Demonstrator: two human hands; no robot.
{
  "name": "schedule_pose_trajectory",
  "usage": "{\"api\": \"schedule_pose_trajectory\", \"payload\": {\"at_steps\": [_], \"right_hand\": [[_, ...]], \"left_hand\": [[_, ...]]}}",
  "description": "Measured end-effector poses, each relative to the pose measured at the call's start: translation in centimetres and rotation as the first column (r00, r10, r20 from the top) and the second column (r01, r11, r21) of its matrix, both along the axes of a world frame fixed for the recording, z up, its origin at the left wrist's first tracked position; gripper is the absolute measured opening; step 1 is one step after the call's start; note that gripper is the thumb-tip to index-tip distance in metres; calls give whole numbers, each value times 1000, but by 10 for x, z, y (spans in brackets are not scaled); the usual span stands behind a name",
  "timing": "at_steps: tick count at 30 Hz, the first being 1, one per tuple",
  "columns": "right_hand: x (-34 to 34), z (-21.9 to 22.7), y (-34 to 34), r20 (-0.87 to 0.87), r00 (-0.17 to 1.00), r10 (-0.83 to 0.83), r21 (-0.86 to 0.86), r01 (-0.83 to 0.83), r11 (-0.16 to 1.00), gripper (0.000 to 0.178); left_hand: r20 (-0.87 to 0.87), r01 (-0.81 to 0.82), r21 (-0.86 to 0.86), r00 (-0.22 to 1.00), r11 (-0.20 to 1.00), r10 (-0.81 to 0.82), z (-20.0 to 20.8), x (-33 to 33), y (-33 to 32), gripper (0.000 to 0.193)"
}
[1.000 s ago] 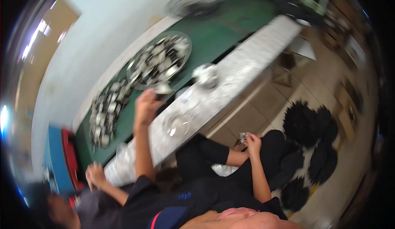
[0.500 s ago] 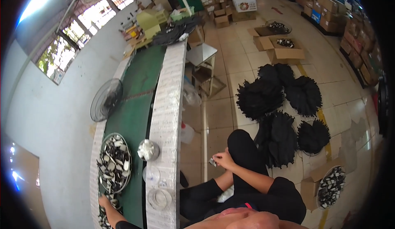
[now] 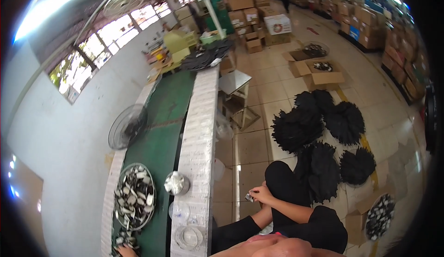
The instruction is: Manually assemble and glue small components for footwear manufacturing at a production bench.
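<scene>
At the lower left edge, my left hand (image 3: 125, 251) reaches into a loose heap of black-and-white pieces (image 3: 126, 239) on the green belt; its fingers are too small and blurred to read. Just beyond the heap, a round wire basket (image 3: 154, 201) holds many similar flat pieces. My right hand (image 3: 261, 195) is beside my raised knee, its fingertips pinched on a small grey-and-white piece (image 3: 249, 197). Beside the belt, on the white ledge, stand a round tin of white pieces (image 3: 176, 183) and a clear round dish (image 3: 188, 237).
Another wire basket (image 3: 125, 130) leans by the wall. Stacks of black gloves (image 3: 298, 130) lie on the floor to the right. A basket of pieces (image 3: 380, 217) is at lower right. Open cartons (image 3: 323, 77) and a metal-topped stool (image 3: 235, 82) stand farther off.
The whole view has shifted, so the scene sits lower and slightly right. My left hand has moved nearer to me along the heap. My right hand keeps its pinch near the knee.
</scene>
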State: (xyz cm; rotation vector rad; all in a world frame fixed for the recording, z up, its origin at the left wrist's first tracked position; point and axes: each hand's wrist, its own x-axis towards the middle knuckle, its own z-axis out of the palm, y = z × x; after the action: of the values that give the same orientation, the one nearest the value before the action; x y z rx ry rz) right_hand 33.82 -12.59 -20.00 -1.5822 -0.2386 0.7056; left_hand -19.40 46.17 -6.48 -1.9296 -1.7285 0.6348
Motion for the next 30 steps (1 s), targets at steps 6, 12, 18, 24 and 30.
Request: {"api": "schedule_pose_trajectory", "payload": {"at_steps": [6, 12, 18, 24, 30], "right_hand": [[-3, 31, 14, -349, 912, 217, 377, -75, 923, 27], [-48, 76, 62, -364, 869, 335, 677, 0, 736, 25], [-64, 119, 170, -231, 857, 461, 697, -185, 693, 22], [-66, 75, 225, -393, 844, 366, 668, -12, 744, 20], [-72, 83, 247, -500, 776, 385, 605, -5, 796, 20]], "left_hand": [[562, 94, 591, 664, 801, -493, 34, -14, 16, 35], [588, -112, 529, 764, 841, -268, 62, -28, 43, 64], [674, -287, 242, 737, 927, 53, 36, -58, 36, 72], [732, -355, 151, 667, 923, 137, 22, -52, 64, 73], [767, -289, 284, 641, 914, -35, 5, -92, 106, 68]]}}
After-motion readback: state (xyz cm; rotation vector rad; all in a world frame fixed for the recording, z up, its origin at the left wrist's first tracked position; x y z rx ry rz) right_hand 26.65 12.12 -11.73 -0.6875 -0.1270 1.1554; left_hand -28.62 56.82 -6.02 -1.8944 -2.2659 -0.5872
